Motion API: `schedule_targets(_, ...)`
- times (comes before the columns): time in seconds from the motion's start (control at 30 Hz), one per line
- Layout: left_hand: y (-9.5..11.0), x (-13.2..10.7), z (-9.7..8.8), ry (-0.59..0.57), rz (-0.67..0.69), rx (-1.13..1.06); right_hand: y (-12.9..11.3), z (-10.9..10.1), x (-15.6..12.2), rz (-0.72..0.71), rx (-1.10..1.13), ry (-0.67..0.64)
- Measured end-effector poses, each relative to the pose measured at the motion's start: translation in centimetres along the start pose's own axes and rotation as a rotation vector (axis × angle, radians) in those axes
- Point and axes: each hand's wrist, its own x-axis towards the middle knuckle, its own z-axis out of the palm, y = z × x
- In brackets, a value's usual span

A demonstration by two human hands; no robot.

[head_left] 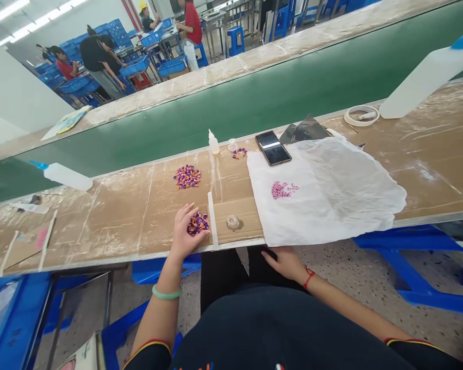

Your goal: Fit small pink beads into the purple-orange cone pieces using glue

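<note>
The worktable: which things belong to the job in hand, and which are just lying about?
Seemingly in the job:
near purple-and-orange pile, by the left hand
matching farther pile

Probably just lying about:
phone
roll of tape

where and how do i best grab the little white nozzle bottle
Around the wider body of the bottle, below its narrow nozzle, probably coming from the near left side. It stands upright by the far edge of the table, with a small clear container and some purple-and-orange pieces just to its right.
</note>
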Motion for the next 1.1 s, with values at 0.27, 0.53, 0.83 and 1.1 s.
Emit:
schedule_targets(0.27,-1.0,-1.1,-0.8,-0.005,-0.067,0.047,0.2,0.1,-0.2,0.003,0.005,-0.009)
schedule_targets(0.53,0.6,0.4,0.5,-0.128,0.029,0.181,0.0,0.5,0.3,-0.005,0.053,0.032)
schedule_targets(0.83,-3.0,2.2,2.2,0.044,0.448,0.245,-1.0,-0.9,1.7,-0.025,-0.010,0.162)
schedule_targets(1.1,-1.3,1.8,1.7,0.062,0.344,0.163,-1.3,-0.5,0.8,-0.019,0.043,0.125)
